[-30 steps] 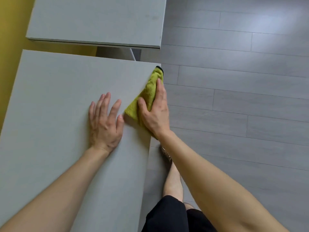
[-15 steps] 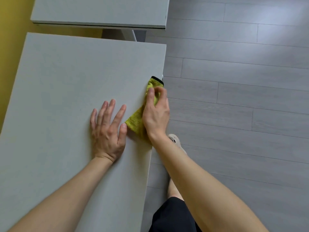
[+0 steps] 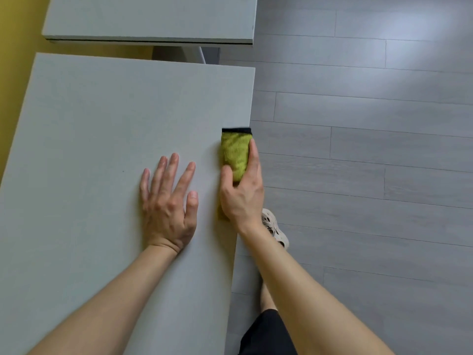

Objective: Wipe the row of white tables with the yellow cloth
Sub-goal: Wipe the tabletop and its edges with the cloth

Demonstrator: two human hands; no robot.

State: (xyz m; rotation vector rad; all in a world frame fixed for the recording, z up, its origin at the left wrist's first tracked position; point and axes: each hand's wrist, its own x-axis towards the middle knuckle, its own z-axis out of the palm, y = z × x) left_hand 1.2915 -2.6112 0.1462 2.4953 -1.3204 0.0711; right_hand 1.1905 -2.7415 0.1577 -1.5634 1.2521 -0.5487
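Note:
The yellow cloth (image 3: 235, 155), folded into a narrow strip with a black hem, lies along the right edge of the near white table (image 3: 102, 139). My right hand (image 3: 243, 193) presses it down, thumb on the table side and fingers wrapped over the edge. Flat on the tabletop, my left hand (image 3: 167, 201) rests with its fingers spread and holds nothing, a little left of the cloth. A second white table (image 3: 148, 19) stands beyond the near one, across a narrow gap.
A yellow wall (image 3: 15, 60) runs along the left side of both tables. Grey plank floor (image 3: 371, 149) fills the right half. My foot in a beige shoe (image 3: 275, 228) stands close to the table's right edge.
My right hand has slid the cloth back along the table's right edge from the far corner toward me, and the cloth now lies straight along that edge. My left hand stayed flat on the tabletop.

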